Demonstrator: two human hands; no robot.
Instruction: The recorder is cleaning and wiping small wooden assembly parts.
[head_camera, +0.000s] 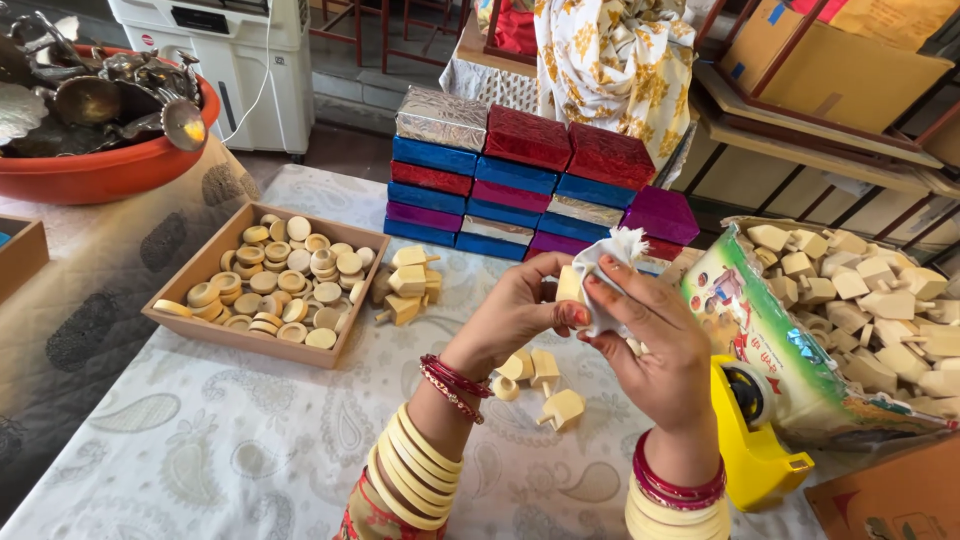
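**Wiping a Wooden Piece: Layout Relative to the Wooden Tray**

Far left of the wooden tray (178, 300): red basin (100, 170) loaded with metal ladles (120, 85). Inside the tray: pale wooden discs (275, 285), heaped loosely. Just beside the tray's right wall: small cluster of pale wooden tops (408, 285) on the tabletop (200, 440), covered with a paisley cloth. Behind and right of the tray: stack of foil-covered boxes (520, 185) in blue, red, purple and silver. Right of the tray, raised above the tabletop: left hand (515, 315), fingers clenched on a pale wooden piece (569, 284). Touching that piece from the right: right hand (655, 340), fingers pressing a white cloth (608, 275) around it. Below the hands: three loose tops (545, 385) lying on the tabletop. Farther right: yellow tape dispenser (755, 445), then an open bag (800, 350) spilling more wooden pieces (880, 300).
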